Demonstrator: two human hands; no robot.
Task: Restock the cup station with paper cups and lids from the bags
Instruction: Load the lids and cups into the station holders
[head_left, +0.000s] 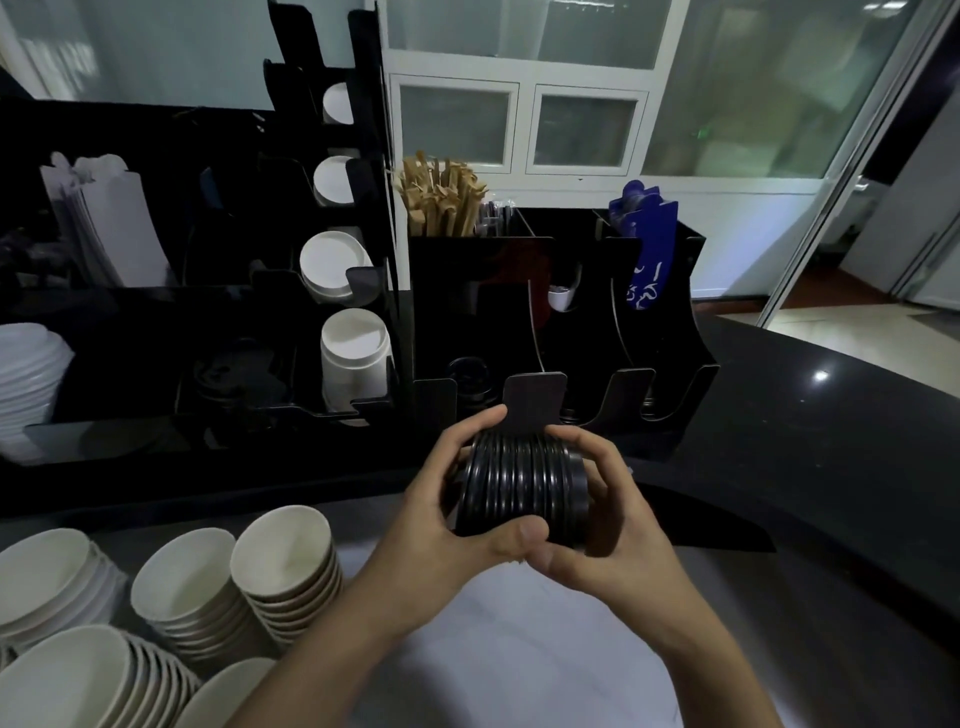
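While both of my hands cradle the stack of black lids on its side, I keep it squeezed end to end so the nested lids cannot fan apart. My left hand curls round the left end, fingers over the top and thumb underneath; my right hand curls round the right end the same way, the two thumbs meeting below. I hold the stack above the worktop, just in front of the black compartment organiser, near the low front tab between two of its slots. I judge that lying sideways suits those slots, which seem to take lids on edge. A few dark lids appear already in the slot left of that tab. Paper cups sit in the tall black rack to the left, and stacked pale bowls stand near me at lower left.
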